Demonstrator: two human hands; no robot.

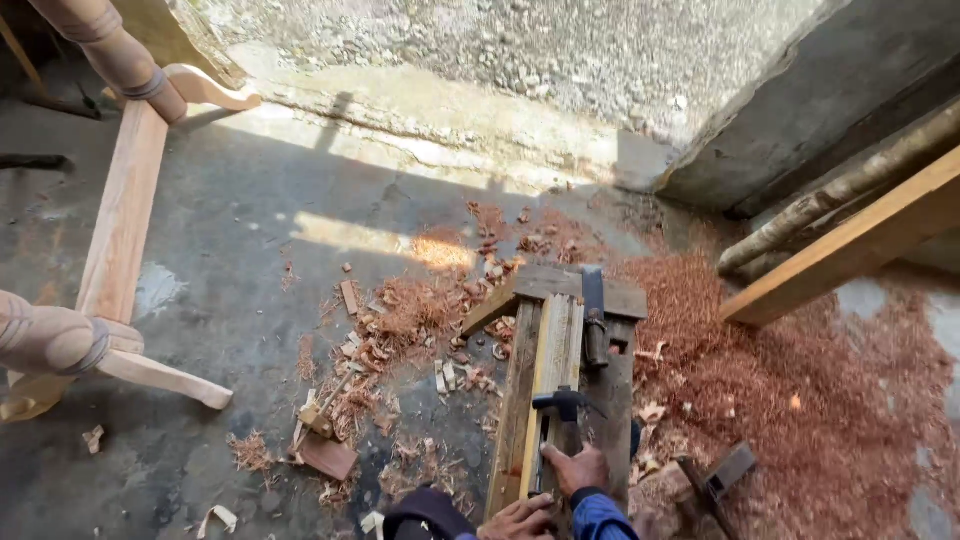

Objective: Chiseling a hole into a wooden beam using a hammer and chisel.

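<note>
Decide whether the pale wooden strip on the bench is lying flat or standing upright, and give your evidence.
Lying flat. The pale strip runs lengthwise along the dark workbench, and the right hand rests at its near end.

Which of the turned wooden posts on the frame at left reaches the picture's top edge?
The upper turned post, slanting down from the top-left corner; the other turned post lies lower, at the left edge.

Head-worn view, steeply down, far
</note>
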